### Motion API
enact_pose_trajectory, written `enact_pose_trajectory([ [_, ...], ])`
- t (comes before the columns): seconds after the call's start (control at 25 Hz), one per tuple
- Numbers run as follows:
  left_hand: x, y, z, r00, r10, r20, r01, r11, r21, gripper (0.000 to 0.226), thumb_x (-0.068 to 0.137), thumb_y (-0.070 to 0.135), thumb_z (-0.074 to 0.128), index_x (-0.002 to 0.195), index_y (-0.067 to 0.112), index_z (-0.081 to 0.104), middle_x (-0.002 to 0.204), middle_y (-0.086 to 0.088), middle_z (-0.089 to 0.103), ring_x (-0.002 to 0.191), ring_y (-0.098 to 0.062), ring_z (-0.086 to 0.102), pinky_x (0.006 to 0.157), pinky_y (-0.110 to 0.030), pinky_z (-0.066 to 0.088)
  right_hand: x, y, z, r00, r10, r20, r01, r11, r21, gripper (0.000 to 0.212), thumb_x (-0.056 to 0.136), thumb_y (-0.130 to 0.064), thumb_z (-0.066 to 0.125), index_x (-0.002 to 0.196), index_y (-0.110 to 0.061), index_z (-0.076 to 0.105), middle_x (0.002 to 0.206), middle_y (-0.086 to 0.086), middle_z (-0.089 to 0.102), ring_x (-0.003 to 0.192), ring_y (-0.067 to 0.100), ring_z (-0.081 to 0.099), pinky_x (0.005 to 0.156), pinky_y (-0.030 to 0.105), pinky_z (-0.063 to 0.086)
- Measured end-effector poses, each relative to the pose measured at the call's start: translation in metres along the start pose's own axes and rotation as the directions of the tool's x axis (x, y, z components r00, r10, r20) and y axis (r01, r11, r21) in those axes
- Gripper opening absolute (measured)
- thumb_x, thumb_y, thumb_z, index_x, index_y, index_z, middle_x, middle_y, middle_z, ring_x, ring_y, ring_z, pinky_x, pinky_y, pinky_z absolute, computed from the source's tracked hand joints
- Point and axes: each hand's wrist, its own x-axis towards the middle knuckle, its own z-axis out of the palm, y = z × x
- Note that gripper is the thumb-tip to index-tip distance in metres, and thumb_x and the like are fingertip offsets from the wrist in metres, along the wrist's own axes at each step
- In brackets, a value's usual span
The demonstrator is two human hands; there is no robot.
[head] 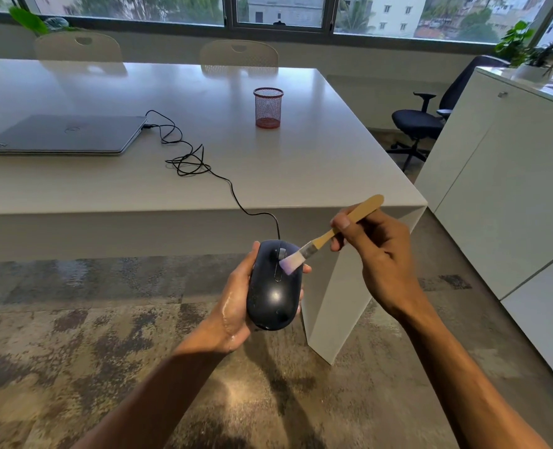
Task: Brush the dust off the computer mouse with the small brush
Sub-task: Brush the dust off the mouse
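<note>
You have one computer mouse and one small brush in play. Your left hand cradles the mouse from below and the left side, thumb along its left edge and fingertips peeking out on the right, so the fingers are wrapped round it. The mouse is dark, held top-up in the air in front of the near edge of the bench, above the floor. Your right hand pinches the brush's wooden handle between thumb and fingers, the handle tilted up to the right. The pale bristles rest on the mouse's top, just right of the scroll wheel.

One black cable runs from the mouse's front end up over the bench edge, loops in a loose tangle, and reaches the right side of one closed grey laptop lying flat on the bench's left part.

There is one container on the bench: a red mesh pen cup, upright, well apart from the laptop; through the mesh nothing shows inside it.

Two pale chairs stand at the bench's far side. One dark office chair sits to the right, beside a white cabinet with a potted plant on top.
</note>
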Motion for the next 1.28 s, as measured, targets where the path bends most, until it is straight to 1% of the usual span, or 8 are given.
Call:
enact_pose_trajectory([
  [0.16, 0.0, 0.0, 0.002, 1.0, -0.024, -0.017, 0.024, 1.0, -0.014, 0.07, 0.098, 0.054, 0.027, 0.13, -0.003, 0.054, 0.103, -0.016, 0.068, 0.073, -0.022, 0.065, 0.061, -0.034, 0.056, 0.001, 0.003, -0.003, 0.991, -0.002, -0.132, -0.005, 0.999, -0.049, 0.017, 0.098, -0.021, 0.052, 0.086, -0.018, 0.065, 0.069, -0.006, 0.065, 0.067, 0.006, 0.062, 0.069, 0.018, 0.052],
  [0.32, 0.003, -0.001, -0.001, 1.0, -0.001, -0.019, 0.001, 1.0, 0.002, 0.071, 0.098, 0.054, 0.029, 0.131, -0.004, 0.051, 0.111, -0.024, 0.06, 0.076, -0.025, 0.064, 0.063, -0.036, 0.056, -0.003, 0.004, -0.006, 1.0, 0.022, -0.018, -0.023, 0.998, -0.059, 0.017, 0.097, -0.016, 0.053, 0.09, -0.007, 0.066, 0.071, 0.0, 0.065, 0.068, 0.01, 0.063, 0.071, 0.024, 0.054],
  [0.4, 0.004, -0.002, -0.002, 0.999, -0.014, -0.035, 0.013, 1.0, -0.026, 0.071, 0.097, 0.054, 0.03, 0.13, -0.004, 0.053, 0.106, -0.022, 0.064, 0.074, -0.024, 0.065, 0.063, -0.036, 0.057, -0.003, 0.005, -0.005, 0.992, 0.02, -0.122, -0.037, 0.989, -0.141, 0.017, 0.098, -0.02, 0.053, 0.09, -0.013, 0.066, 0.072, -0.002, 0.066, 0.068, 0.007, 0.064, 0.069, 0.022, 0.052],
  [0.52, 0.009, -0.003, -0.004, 0.996, 0.024, -0.09, -0.025, 1.0, -0.011, 0.067, 0.097, 0.054, 0.033, 0.128, 0.0, 0.057, 0.11, -0.022, 0.064, 0.079, -0.026, 0.066, 0.068, -0.038, 0.056, -0.012, -0.004, 0.0, 0.984, -0.019, -0.177, 0.006, 0.997, -0.073, 0.015, 0.096, -0.024, 0.053, 0.089, -0.019, 0.065, 0.071, 0.001, 0.067, 0.07, 0.009, 0.066, 0.071, 0.02, 0.053],
  [0.76, 0.018, -0.002, 0.0, 0.968, 0.133, -0.212, -0.117, 0.99, 0.085, 0.052, 0.1, 0.049, 0.031, 0.097, 0.019, 0.074, 0.103, -0.019, 0.065, 0.086, -0.03, 0.064, 0.081, -0.044, 0.051, -0.039, -0.011, 0.022, 0.996, -0.025, -0.089, 0.027, 0.999, 0.019, 0.01, 0.094, -0.023, 0.056, 0.091, -0.022, 0.066, 0.077, -0.001, 0.071, 0.074, 0.009, 0.071, 0.075, 0.016, 0.053],
  [0.96, 0.021, 0.0, 0.001, 0.967, 0.077, -0.242, -0.078, 0.997, 0.006, 0.055, 0.098, 0.051, 0.035, 0.118, 0.007, 0.062, 0.091, -0.011, 0.075, 0.076, -0.022, 0.072, 0.071, -0.038, 0.058, -0.051, -0.005, 0.021, 0.997, -0.075, -0.001, 0.075, 0.997, -0.021, 0.016, 0.092, -0.026, 0.056, 0.088, -0.018, 0.069, 0.072, -0.003, 0.07, 0.072, 0.006, 0.07, 0.072, 0.013, 0.052],
  [1.08, 0.022, 0.0, -0.001, 0.969, 0.024, -0.244, -0.039, 0.998, -0.057, 0.061, 0.094, 0.055, 0.04, 0.127, 0.007, 0.059, 0.096, -0.013, 0.075, 0.082, -0.024, 0.071, 0.077, -0.04, 0.057, -0.054, -0.002, 0.013, 0.993, -0.113, 0.033, 0.115, 0.992, -0.055, 0.014, 0.092, -0.028, 0.056, 0.088, -0.021, 0.068, 0.075, -0.005, 0.071, 0.071, 0.008, 0.071, 0.07, 0.021, 0.056],
  [1.28, 0.022, 0.001, -0.007, 0.978, 0.018, -0.209, -0.039, 0.995, -0.097, 0.058, 0.095, 0.055, 0.037, 0.121, 0.009, 0.062, 0.095, -0.011, 0.075, 0.073, -0.021, 0.071, 0.059, -0.033, 0.058, -0.048, 0.002, -0.005, 0.981, -0.164, -0.105, 0.148, 0.979, -0.141, 0.012, 0.094, -0.039, 0.055, 0.091, -0.039, 0.066, 0.078, -0.01, 0.07, 0.073, 0.009, 0.07, 0.069, 0.028, 0.057],
])
